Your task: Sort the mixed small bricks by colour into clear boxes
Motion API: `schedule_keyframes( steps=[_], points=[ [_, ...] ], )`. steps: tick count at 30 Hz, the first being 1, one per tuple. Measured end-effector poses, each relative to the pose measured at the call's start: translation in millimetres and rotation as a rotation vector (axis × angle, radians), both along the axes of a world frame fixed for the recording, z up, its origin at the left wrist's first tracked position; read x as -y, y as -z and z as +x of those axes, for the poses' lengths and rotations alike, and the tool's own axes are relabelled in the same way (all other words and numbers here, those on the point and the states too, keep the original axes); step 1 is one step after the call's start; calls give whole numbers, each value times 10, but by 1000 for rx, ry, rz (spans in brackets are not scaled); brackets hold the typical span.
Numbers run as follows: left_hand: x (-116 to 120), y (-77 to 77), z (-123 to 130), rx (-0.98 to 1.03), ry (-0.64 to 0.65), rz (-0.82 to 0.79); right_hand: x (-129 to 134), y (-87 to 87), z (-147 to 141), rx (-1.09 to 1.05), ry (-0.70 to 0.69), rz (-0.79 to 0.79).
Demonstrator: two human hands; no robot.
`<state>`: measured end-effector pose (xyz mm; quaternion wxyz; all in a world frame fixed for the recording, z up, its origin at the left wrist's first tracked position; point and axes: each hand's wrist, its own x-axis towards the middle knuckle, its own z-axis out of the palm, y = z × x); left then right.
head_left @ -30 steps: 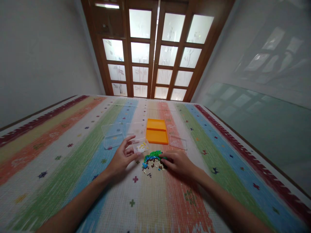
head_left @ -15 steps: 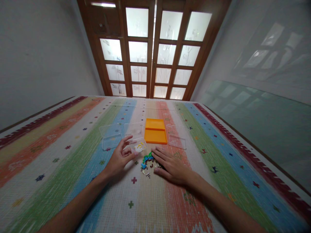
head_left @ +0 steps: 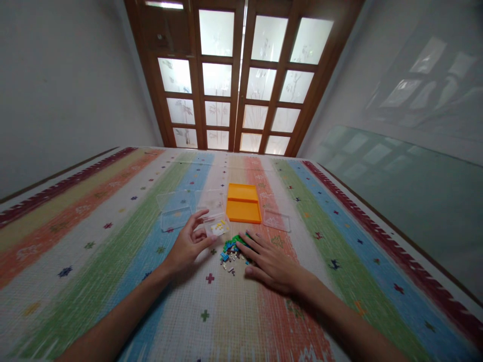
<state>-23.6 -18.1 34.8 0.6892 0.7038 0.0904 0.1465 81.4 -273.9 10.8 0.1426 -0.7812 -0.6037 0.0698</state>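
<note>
My left hand (head_left: 190, 244) has its fingers curled at the left side of a small clear plastic box (head_left: 210, 229), the thumb against its near edge. Several tiny yellow pieces (head_left: 220, 225) lie in that box. My right hand (head_left: 269, 264) lies palm down with fingers stretched out, the fingertips on the right part of a pile of tiny building bricks (head_left: 230, 247). Green and blue bricks make up the far side of the pile; brown, cream and grey ones are scattered on the near side. Part of the pile is hidden under my right fingers.
An orange two-part tray (head_left: 243, 211) stands beyond the pile. Another clear plastic box (head_left: 175, 219) is at its left, with faint clear lids behind, and a clear shallow tray (head_left: 276, 220) is at its right. A striped cloth (head_left: 181, 322) lies underneath; wooden glazed doors (head_left: 236, 80) stand beyond.
My right hand has shifted slightly right over the bricks, and its fingers are more spread, baring more of the pile. My left hand stays by the box with the yellow pieces.
</note>
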Motion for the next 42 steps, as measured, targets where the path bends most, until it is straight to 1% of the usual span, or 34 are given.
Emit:
schedule_keyframes(
  steps=[4, 8, 13, 16, 21, 23, 27, 29, 31, 34, 36, 38, 40, 42],
  points=[
    [2, -8, -5, -9, 0, 13, 44, -33, 18, -21, 14, -14],
    [8, -12, -14, -9, 11, 2, 6, -74, -17, 13, 14, 30],
    [4, 3, -12, -4, 1, 23, -151, -93, -124, 4, -66, 32],
    [-3, 8, -7, -7, -6, 20, -177, -98, -146, -21, -93, 9],
    [-3, 5, -5, -18, 4, 23, -77, -99, -124, -21, -87, -14],
    [1, 1, -7, -22, 1, 26, -45, -100, -114, -15, -80, 3],
    [2, -11, -8, -11, -14, 28, 2, -137, -47, -4, -109, 60],
    [-1, -14, -8, -14, -12, 22, 49, -166, 26, 12, -78, 116],
    [-2, -17, -8, -17, -5, 11, 115, -183, 114, 33, 0, 179],
    [3, -20, -8, -16, 10, 5, 211, -164, 224, 48, 72, 226],
    [7, -23, -5, -18, 17, 7, 247, -135, 263, 40, 81, 214],
    [8, -22, -2, -19, 14, 10, 259, -112, 274, 13, 71, 162],
    [7, -17, 1, -16, 9, 11, 260, -104, 271, -24, 61, 114],
    [2, -10, 0, -11, 9, 11, 261, -113, 264, -61, 52, 108]
  ],
)
